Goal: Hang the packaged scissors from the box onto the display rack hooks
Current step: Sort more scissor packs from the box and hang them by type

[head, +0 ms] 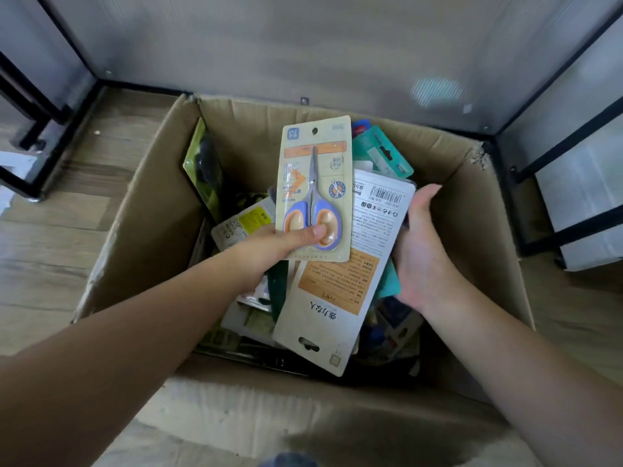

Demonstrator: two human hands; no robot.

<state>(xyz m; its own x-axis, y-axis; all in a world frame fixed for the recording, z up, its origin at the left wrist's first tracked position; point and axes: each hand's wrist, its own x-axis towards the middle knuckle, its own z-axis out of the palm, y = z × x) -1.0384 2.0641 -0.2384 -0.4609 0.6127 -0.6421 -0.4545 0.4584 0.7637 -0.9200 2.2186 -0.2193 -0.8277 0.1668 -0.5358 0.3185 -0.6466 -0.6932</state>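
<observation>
Packaged scissors [313,190] pinched by left hand [269,247], right hand [421,244] gripping packages in box [151,203]

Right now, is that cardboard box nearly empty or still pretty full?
Still fairly full. The cardboard box holds a jumbled pile of carded packages; the left hand lifts one scissors pack above them.

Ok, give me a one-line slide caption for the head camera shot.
Left hand lifts a packaged scissors from the cardboard box while the right hand grips another pack.
</observation>
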